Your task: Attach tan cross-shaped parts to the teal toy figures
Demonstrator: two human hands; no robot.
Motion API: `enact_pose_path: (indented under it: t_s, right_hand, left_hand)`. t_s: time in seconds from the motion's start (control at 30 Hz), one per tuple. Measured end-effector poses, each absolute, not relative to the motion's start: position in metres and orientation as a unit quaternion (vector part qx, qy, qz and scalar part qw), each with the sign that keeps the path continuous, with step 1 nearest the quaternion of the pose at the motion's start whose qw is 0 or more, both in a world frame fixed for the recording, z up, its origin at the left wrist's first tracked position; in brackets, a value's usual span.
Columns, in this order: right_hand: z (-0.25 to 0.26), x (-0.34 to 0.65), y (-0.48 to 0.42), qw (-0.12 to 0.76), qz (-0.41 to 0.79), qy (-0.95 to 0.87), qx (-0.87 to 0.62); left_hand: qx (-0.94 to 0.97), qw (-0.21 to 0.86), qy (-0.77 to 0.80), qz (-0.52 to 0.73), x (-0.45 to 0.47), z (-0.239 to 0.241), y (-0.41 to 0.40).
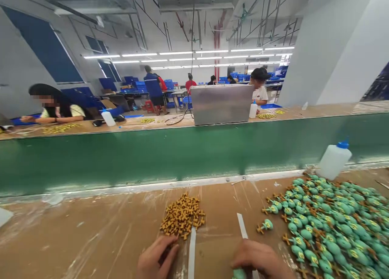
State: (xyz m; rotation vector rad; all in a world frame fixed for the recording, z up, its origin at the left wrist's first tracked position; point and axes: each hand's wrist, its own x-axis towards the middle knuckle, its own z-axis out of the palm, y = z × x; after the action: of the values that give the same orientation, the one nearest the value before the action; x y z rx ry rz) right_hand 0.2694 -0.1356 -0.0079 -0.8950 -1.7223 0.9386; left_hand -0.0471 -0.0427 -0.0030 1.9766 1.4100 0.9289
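My left hand [158,258] is at the lower edge of a heap of small brown cross-shaped pieces [183,215]. Its thumb and forefinger are drawn together; anything between them is hidden. To the right, my right hand [260,258] curls over a mint-green rounded piece [239,274], which shows only partly at the bottom of the view. A single green piece with a brown cross-shaped end [265,226] lies just beyond that hand. Farther right spreads a large pile of similar green pieces [337,226] with yellow marks and brown ends.
White strips [191,252] lie on the brown worktop [100,230]. A white squeeze bottle [334,161] with a blue cap stands behind the green pile. A low green partition [152,153] runs across the back. Beyond it, people sit at a bench with a metal box [221,104].
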Motion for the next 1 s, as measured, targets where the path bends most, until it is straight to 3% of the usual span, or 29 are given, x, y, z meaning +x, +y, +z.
enact_pose_path:
  t_s: [0.27, 0.63, 0.87, 1.0]
  right_hand:
    - [0.014, 0.26, -0.14, 0.42, 0.45, -0.703, -0.357]
    - [0.01, 0.253, -0.14, 0.413, 0.45, -0.695, -0.379]
    - [0.001, 0.253, -0.137, 0.417, 0.43, -0.716, -0.359]
    - [-0.007, 0.25, -0.133, 0.479, 0.427, -0.688, -0.339]
  left_hand:
    - [0.731, 0.211, 0.536, 0.367, -0.044, 0.013, -0.045]
    - [0.693, 0.231, 0.55, 0.405, -0.041, 0.021, -0.046]
    - [0.547, 0.387, 0.594, 0.445, -0.035, 0.028, -0.052]
    - [0.47, 0.499, 0.542, 0.486, -0.008, 0.026, -0.061]
